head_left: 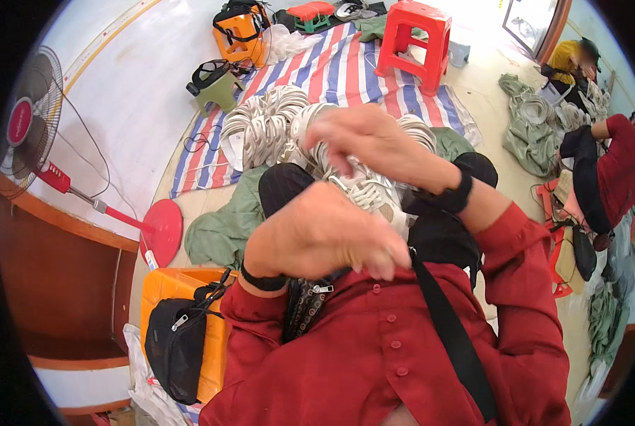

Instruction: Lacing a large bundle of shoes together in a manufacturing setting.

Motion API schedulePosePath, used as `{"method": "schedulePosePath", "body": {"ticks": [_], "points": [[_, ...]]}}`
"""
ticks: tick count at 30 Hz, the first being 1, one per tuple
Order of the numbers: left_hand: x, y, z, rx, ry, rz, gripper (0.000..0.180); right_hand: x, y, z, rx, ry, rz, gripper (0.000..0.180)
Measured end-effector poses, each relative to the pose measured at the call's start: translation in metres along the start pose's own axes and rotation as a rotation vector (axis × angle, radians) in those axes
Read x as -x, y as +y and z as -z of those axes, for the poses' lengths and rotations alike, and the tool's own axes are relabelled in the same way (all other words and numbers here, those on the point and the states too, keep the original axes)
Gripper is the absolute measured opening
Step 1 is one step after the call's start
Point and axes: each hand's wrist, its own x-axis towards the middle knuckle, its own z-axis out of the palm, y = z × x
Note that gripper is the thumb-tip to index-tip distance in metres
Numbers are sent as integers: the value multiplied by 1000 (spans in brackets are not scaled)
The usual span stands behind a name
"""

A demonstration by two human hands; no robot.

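My left hand is raised in front of my red shirt, beside the upper end of a black strap. Its fingertips are bunched and smeared, so whether they hold anything is unclear. Higher and farther out hovers my right hand, its blurred fingers and thumb apart with nothing visible between them. Beneath it, between my knees, lie bundles of white, looped, strap-like pieces with some beige parts. More of these white bundles are stacked farther left. Both wrists wear black bands.
A striped sheet covers the floor ahead, with a red stool on it. At left stand a fan and an orange stool bearing a black bag. Two people sit at right near green cloth.
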Motion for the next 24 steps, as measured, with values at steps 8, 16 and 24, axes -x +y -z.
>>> {"method": "schedulePosePath", "body": {"ticks": [8, 16, 24], "points": [[-42, 5, -27, 270, 196, -335, 11, -58, 1, -63, -266, -542, 207, 26], [-11, -110, 60, -193, 571, 366, 29, -9, 163, 69, 808, -15, -123, 24], [121, -206, 37, -125, 620, 911, 37, 116, 146, 41, 538, 182, -233, 17]]}}
